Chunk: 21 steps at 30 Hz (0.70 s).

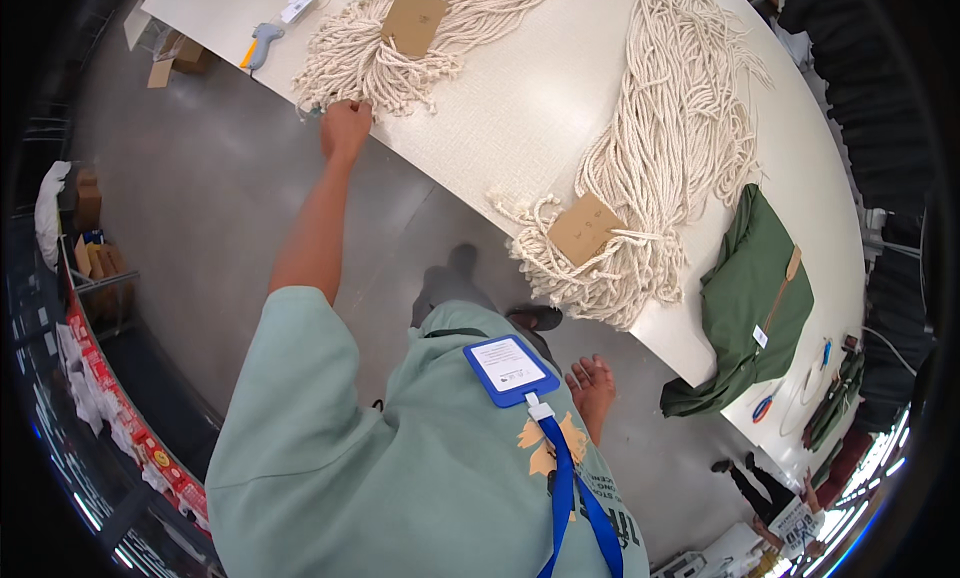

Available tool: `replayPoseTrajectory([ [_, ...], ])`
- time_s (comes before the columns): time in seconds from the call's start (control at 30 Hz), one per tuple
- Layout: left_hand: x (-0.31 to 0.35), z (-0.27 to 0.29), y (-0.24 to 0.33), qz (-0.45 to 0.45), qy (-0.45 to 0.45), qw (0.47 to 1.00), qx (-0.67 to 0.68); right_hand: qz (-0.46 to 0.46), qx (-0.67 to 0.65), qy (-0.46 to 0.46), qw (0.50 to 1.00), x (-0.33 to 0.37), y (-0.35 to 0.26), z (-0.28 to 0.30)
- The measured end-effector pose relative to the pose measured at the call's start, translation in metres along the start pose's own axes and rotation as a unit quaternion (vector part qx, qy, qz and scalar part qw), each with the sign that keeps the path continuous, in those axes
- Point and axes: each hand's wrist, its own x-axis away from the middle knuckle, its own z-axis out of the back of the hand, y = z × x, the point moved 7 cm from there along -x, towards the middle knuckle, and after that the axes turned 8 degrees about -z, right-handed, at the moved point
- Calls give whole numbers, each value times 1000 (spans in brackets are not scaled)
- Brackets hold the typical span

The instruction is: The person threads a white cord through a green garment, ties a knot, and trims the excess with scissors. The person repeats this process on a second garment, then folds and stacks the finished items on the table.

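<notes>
Just beyond the left hand (346, 128), curled, grip unclear, lies a rope bundle (345, 53) with a marked cardboard tag (414, 22); leftward sits a cardboard box (188, 56). The right hand (592, 384) hangs unclenched.

A smooth grey floor (200, 213) lies beneath a long white table (530, 98). Dark, folded curtains (850, 48) hang along the right side, cardboard boxes (108, 278) stand at left, and bright strip lights (88, 513) shine toward the lower corners.
</notes>
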Motion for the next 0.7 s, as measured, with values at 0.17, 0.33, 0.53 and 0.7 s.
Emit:
replayPoseTrajectory([
  [0.17,-17,0,12,19,-66,994,-86,42,28,-12,999,8,-15,-35],
  [0.33,-19,-4,3,12,-203,978,42,123,60,4,991,17,-70,-53],
  [0.53,25,16,13,54,-313,875,365,217,126,-69,966,59,-120,-129],
  [0.7,87,38,22,-24,-389,843,372,245,241,-182,921,104,-121,-240],
])
